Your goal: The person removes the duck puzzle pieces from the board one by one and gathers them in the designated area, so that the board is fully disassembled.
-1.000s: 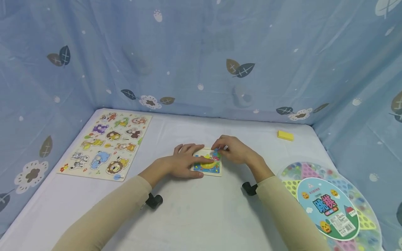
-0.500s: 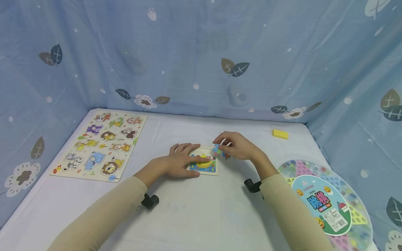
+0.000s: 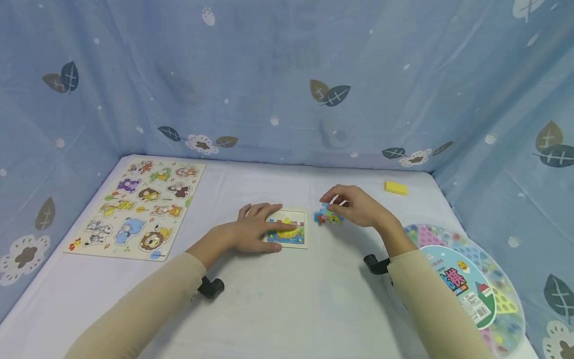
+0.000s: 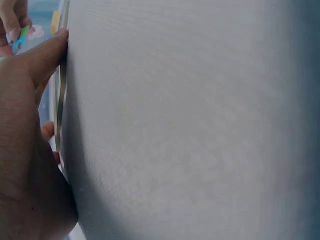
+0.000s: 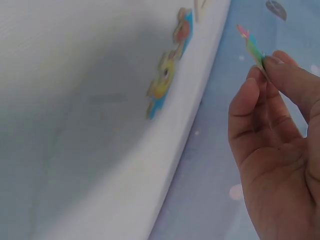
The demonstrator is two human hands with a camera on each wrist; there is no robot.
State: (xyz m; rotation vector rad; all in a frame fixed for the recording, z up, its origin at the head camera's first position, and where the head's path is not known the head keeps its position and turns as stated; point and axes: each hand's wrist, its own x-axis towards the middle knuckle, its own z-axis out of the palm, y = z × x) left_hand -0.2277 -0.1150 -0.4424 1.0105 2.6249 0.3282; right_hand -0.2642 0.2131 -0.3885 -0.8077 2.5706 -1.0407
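My left hand (image 3: 251, 230) rests with spread fingers on a small wooden jigsaw board (image 3: 301, 245), the index finger lying across its yellow duck picture. The top part of the board shows bare wood. To the right of the board, my right hand (image 3: 358, 207) pinches a blue, green and pink jigsaw piece (image 5: 254, 49) between thumb and fingers, raised off the table. Loose jigsaw pieces lie below it, among them one with a yellow animal face (image 5: 164, 80) and a brown-and-blue one (image 5: 183, 31). The left wrist view shows only the board's edge (image 4: 61, 95) beside the hand.
A large animal peg puzzle (image 3: 170, 224) lies at the left. A yellow block (image 3: 395, 188) sits at the back right. Partly under my right sleeve is a round Chinese checkers set (image 3: 506, 304). Blue patterned cloth (image 3: 251, 75) walls the table's back and sides.
My right hand has lifted the jigsaw piece off the board and carried it right, over the loose pieces. The left hand stays on the board. The head view has shifted slightly.
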